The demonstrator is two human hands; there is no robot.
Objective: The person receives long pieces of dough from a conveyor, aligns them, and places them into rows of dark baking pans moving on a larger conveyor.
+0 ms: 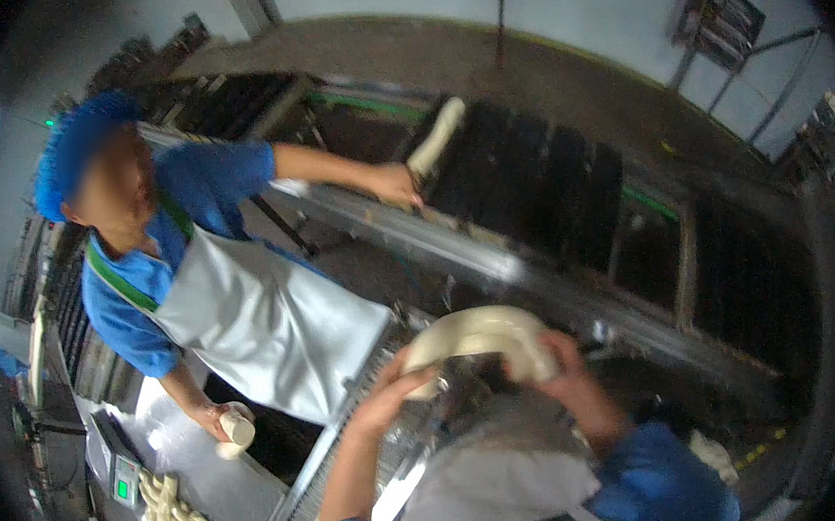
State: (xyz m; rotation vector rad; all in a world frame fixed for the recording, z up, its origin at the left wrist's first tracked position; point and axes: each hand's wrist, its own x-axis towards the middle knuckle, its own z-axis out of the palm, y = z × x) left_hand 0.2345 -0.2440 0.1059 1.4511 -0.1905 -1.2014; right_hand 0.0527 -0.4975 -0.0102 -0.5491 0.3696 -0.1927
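Note:
A thick, pale dough roll [474, 327] is bent in an arch between my two hands, above the metal edge of the work area. My left hand [390, 394] is wrapped round its left end. At the other end my right hand [567, 367] grips the dough from the outer side. Both ends of the roll droop downward. My grey apron [500, 489] is just below it.
A co-worker in a blue cap and silver apron [261, 306] stands at left, holding a dough piece [238, 433]. Their other hand touches a dough strip [438, 138] by dark moulds [519, 165]. Dough pieces [176, 515] and a scale [122, 480] occupy the steel table [244, 493].

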